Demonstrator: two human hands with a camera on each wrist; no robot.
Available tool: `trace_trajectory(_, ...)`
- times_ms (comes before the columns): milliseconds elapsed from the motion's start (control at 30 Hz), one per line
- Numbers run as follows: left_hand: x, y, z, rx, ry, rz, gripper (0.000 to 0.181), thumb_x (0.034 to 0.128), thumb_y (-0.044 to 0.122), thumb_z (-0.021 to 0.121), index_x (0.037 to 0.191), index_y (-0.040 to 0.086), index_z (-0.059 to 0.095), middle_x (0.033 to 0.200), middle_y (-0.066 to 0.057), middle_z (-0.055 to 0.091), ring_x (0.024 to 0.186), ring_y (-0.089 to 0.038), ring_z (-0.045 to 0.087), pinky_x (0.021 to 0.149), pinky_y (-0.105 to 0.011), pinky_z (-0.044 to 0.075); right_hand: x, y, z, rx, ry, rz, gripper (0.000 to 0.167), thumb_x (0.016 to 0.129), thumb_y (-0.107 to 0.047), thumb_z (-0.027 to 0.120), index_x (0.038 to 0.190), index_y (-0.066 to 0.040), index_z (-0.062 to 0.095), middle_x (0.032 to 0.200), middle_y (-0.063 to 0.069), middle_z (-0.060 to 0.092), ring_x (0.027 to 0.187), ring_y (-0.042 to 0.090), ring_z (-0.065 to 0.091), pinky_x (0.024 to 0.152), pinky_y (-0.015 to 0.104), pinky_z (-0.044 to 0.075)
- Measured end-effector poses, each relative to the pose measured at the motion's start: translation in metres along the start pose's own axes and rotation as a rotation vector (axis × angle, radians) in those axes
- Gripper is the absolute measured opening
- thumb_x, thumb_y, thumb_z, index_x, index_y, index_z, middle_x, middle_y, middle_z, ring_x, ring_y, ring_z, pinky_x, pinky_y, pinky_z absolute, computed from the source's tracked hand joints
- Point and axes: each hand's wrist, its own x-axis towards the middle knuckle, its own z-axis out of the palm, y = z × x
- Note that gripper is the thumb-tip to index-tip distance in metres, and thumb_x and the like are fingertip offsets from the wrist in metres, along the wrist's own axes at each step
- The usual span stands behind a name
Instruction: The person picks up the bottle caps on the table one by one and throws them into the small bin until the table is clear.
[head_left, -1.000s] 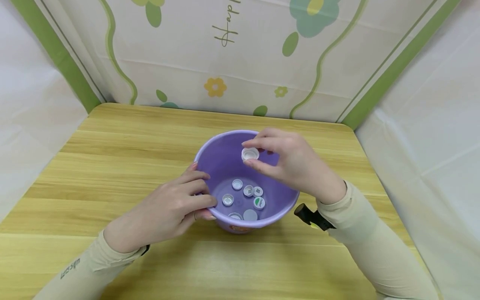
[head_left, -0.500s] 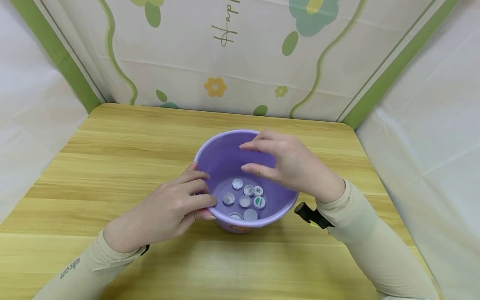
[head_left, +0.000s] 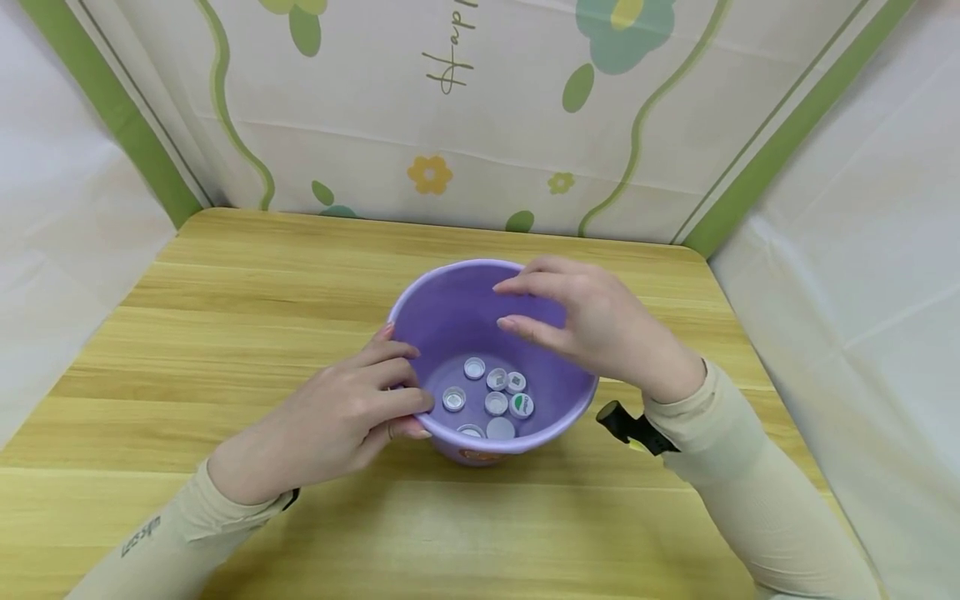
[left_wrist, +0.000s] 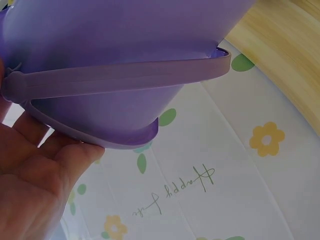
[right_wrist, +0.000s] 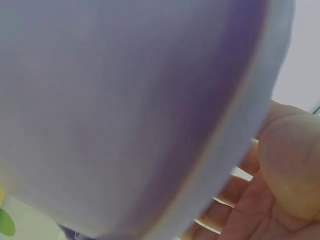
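A purple bucket (head_left: 480, 300) stands on the wooden table, with several white bottle caps lying on its bottom. One bottle cap (head_left: 521, 406) has a green mark on its top; another bottle cap (head_left: 496, 404) lies just left of it. My left hand (head_left: 337, 417) grips the bucket's left rim, fingers over the edge to the inside and thumb outside. The bucket's handle (left_wrist: 125, 79) hangs along the outer wall in the left wrist view. Over the right side of the bucket's mouth is my right hand (head_left: 592, 321), thumb and fingers apart, holding nothing. The right wrist view mostly shows the bucket's outer wall (right_wrist: 100, 100).
The wooden table (head_left: 247, 333) extends around the bucket. Behind it hangs a white cloth (head_left: 337, 108) printed with flowers, and pale sheets (head_left: 847, 275) rise at both sides. A black strap (head_left: 637, 427) is on the right wrist.
My right hand has let go of a white bottle cap, which dropped among the others in the bucket. That hand then shifted slightly right. My left hand keeps its grip on the rim.
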Motion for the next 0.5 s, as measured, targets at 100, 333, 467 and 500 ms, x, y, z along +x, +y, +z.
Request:
trace_trajectory(100,0.0,0.0,0.0,-0.005,-0.004,-0.005,0.037,0.1038,0.038,0.047,0.096,0.012,0.071,0.091,0.0,0.063,0.11,-0.032,0.059,0.108,-0.063,0.038,-0.002,0.005,-0.003,-0.019,0.033,0.014,0.03,0.087,-0.022,0.079,0.112,-0.007,0.073,0.104,0.004,0.067,0.09,0.016,0.064,0.076,0.031,0.056)
trace_trajectory(333,-0.001,0.0,0.001,-0.015,-0.006,-0.017,0.04,0.1041,0.041,0.045,0.095,0.012,0.07,0.09,0.001,0.063,0.111,-0.032,0.059,0.11,-0.062,0.036,-0.016,0.029,-0.011,-0.022,0.097,0.109,0.028,0.087,-0.014,0.079,0.112,-0.005,0.073,0.103,0.006,0.069,0.089,0.02,0.063,0.071,0.033,0.054)
trace_trajectory(467,-0.001,0.0,0.0,-0.022,-0.002,-0.023,0.039,0.1044,0.04,0.045,0.095,0.012,0.07,0.09,0.001,0.063,0.112,-0.032,0.059,0.11,-0.062,0.035,-0.029,0.044,-0.015,-0.041,0.086,0.199,0.028,0.088,-0.014,0.077,0.114,-0.006,0.072,0.107,0.005,0.069,0.093,0.02,0.064,0.074,0.038,0.056)
trace_trajectory(500,-0.002,0.0,0.0,-0.025,-0.001,-0.025,0.039,0.1045,0.04,0.045,0.095,0.012,0.07,0.09,0.002,0.063,0.112,-0.031,0.059,0.11,-0.062,0.035,-0.032,0.047,-0.016,-0.045,0.081,0.219,0.028,0.089,-0.014,0.077,0.115,-0.006,0.072,0.108,0.006,0.069,0.093,0.02,0.064,0.074,0.039,0.056)
